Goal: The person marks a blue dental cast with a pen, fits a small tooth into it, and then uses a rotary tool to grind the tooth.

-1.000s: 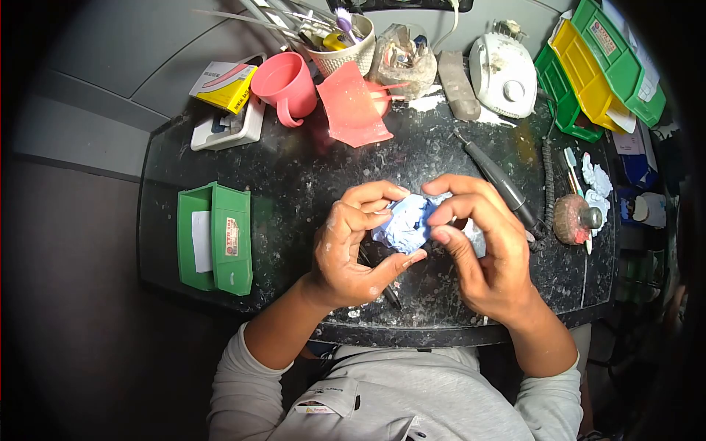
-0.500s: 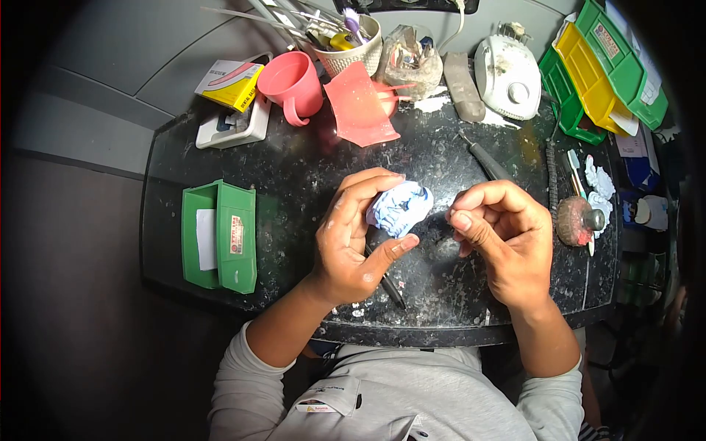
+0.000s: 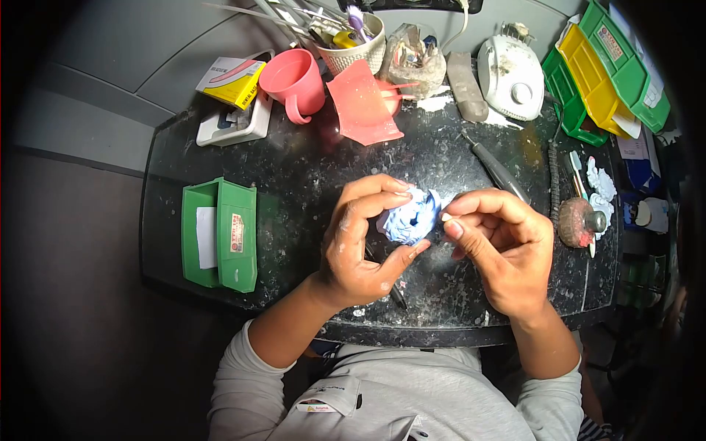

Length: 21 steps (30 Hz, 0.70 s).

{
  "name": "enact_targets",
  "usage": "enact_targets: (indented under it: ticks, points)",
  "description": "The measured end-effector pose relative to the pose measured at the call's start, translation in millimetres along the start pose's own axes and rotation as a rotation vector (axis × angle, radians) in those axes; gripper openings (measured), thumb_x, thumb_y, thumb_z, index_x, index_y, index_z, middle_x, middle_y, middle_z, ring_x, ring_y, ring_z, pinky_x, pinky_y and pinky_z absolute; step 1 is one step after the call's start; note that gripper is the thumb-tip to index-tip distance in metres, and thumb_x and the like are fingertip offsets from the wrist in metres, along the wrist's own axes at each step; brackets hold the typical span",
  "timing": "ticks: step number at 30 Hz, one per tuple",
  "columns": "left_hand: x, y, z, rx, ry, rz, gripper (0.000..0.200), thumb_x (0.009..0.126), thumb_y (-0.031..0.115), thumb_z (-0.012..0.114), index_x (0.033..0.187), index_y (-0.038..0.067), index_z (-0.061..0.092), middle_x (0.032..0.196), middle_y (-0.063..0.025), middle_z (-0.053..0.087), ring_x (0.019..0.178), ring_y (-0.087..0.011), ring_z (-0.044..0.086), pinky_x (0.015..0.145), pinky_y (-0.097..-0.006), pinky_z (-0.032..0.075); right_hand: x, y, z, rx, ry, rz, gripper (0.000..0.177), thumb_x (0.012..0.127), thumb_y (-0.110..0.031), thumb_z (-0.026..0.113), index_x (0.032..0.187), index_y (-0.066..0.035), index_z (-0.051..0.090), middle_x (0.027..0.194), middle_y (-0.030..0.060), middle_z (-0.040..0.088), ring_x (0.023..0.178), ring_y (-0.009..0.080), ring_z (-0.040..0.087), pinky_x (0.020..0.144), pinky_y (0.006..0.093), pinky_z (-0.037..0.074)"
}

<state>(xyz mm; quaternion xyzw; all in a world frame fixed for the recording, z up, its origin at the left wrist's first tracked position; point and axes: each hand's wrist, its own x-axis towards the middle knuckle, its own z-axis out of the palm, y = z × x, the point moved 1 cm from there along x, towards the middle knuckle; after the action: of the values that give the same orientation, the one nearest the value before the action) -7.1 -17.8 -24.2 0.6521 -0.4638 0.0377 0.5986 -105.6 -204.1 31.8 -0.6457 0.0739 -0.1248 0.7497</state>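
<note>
A crumpled-looking pale blue lump [image 3: 409,220] with a dark hollow in its face is held between the fingers and thumb of my left hand [image 3: 360,239]. Just to its right, my right hand [image 3: 500,246] pinches a tiny whitish piece between thumb and forefinger, close to the lump's edge. What the piece is cannot be made out. Below my left hand, a black pen-like tool [image 3: 398,295] lies partly hidden on the dark, stained table [image 3: 294,220].
A green bin [image 3: 237,235] stands at the left. Behind are a pink mug [image 3: 290,77], pink tray [image 3: 364,106], tool basket [image 3: 353,57] and white device [image 3: 511,77]. To the right lie a handpiece [image 3: 500,173], a glass bottle [image 3: 577,222] and blue scraps [image 3: 601,180].
The blue lump has shifted slightly right and turned, showing its hollow more. My right fingertips are now nearer to it, and the whitish piece between them shows.
</note>
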Motion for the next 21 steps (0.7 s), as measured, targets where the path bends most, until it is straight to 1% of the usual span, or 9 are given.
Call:
enact_targets:
  ticks: [7, 9, 10, 11, 13, 14, 15, 18, 21]
  points:
    - [-1, 1, 1, 0.154, 0.039, 0.097, 0.07, 0.075, -0.015, 0.084, 0.133, -0.001, 0.048, 0.134, -0.0207, 0.047, 0.122, -0.0306, 0.062, 0.102, -0.0418, 0.058, 0, 0, 3, -0.103, -0.025, -0.075, 0.018, 0.095, 0.006, 0.077, 0.113, 0.005, 0.074, 0.104, 0.0067, 0.072, 0.088, 0.0082, 0.07, 0.075, 0.021, 0.056]
    - [-3, -1, 4, 0.044, 0.107, 0.042, 0.07, 0.075, -0.015, 0.084, 0.132, 0.0, 0.046, 0.133, -0.0208, 0.047, 0.12, -0.0298, 0.063, 0.101, -0.0423, 0.059, 0, 0, 4, -0.105, -0.027, -0.077, 0.019, 0.094, 0.006, 0.077, 0.112, 0.004, 0.074, 0.104, 0.0056, 0.071, 0.087, 0.0072, 0.069, 0.073, 0.0204, 0.055]
    - [0, 2, 6, 0.004, 0.12, 0.021, 0.072, 0.075, -0.015, 0.085, 0.131, 0.002, 0.042, 0.133, -0.0221, 0.046, 0.119, -0.0281, 0.063, 0.098, -0.0412, 0.06, 0, 1, 3, -0.104, -0.027, -0.077, 0.019, 0.094, 0.006, 0.077, 0.112, 0.004, 0.074, 0.104, 0.0056, 0.071, 0.087, 0.0072, 0.069, 0.073, 0.0204, 0.055]
    - [0, 1, 8, 0.005, 0.12, 0.021, 0.072, 0.075, -0.015, 0.085, 0.131, 0.002, 0.042, 0.133, -0.0221, 0.046, 0.119, -0.0281, 0.063, 0.098, -0.0412, 0.06, 0, 2, 2, -0.068, -0.036, -0.051, 0.019, 0.095, 0.006, 0.077, 0.113, 0.004, 0.074, 0.104, 0.0055, 0.071, 0.087, 0.0066, 0.068, 0.072, 0.0202, 0.055]
    - [-3, -2, 10, -0.14, 0.174, -0.058, 0.073, 0.075, -0.015, 0.085, 0.128, 0.004, 0.039, 0.134, -0.0237, 0.046, 0.117, -0.0268, 0.064, 0.097, -0.0398, 0.061, 1, 3, 0, -0.033, -0.043, -0.026, 0.019, 0.095, 0.005, 0.077, 0.114, 0.003, 0.074, 0.105, 0.0054, 0.071, 0.086, 0.0059, 0.067, 0.071, 0.0199, 0.055]
    - [-4, -1, 10, -0.166, 0.163, -0.102, 0.074, 0.076, -0.015, 0.085, 0.126, 0.006, 0.036, 0.136, -0.0266, 0.047, 0.121, -0.0285, 0.065, 0.098, -0.0395, 0.061, 1, 2, 0, 0.003, -0.043, 0.011, 0.018, 0.096, 0.004, 0.076, 0.114, 0.002, 0.075, 0.105, 0.005, 0.071, 0.086, 0.0054, 0.067, 0.07, 0.0198, 0.055]
    - [-4, -2, 10, -0.166, 0.163, -0.102, 0.074, 0.076, -0.015, 0.085, 0.126, 0.006, 0.036, 0.136, -0.0266, 0.047, 0.121, -0.0285, 0.065, 0.098, -0.0395, 0.061, 2, 3, 0, 0.04, -0.043, 0.047, 0.018, 0.097, 0.003, 0.075, 0.115, 0.002, 0.075, 0.105, 0.0045, 0.07, 0.085, 0.0049, 0.066, 0.07, 0.0196, 0.055]
    - [-4, -3, 11, -0.221, 0.116, -0.082, 0.072, 0.077, -0.016, 0.084, 0.126, 0.006, 0.036, 0.138, -0.031, 0.05, 0.132, -0.0358, 0.062, 0.102, -0.0423, 0.059, 2, 3, -2, 0.027, -0.058, 0.055, 0.018, 0.099, 0.0, 0.074, 0.117, 0.001, 0.074, 0.103, 0.0033, 0.07, 0.086, 0.0049, 0.066, 0.07, 0.0195, 0.056]
    - [-1, -2, 9, -0.203, 0.07, -0.07, 0.074, 0.077, -0.016, 0.084, 0.128, 0.007, 0.036, 0.138, -0.0318, 0.052, 0.131, -0.0366, 0.062, 0.104, -0.0438, 0.058, 3, 2, 0, 0.003, -0.053, 0.024, 0.019, 0.099, -0.001, 0.075, 0.117, 0.001, 0.074, 0.102, 0.0026, 0.069, 0.087, 0.0054, 0.067, 0.071, 0.0195, 0.056]
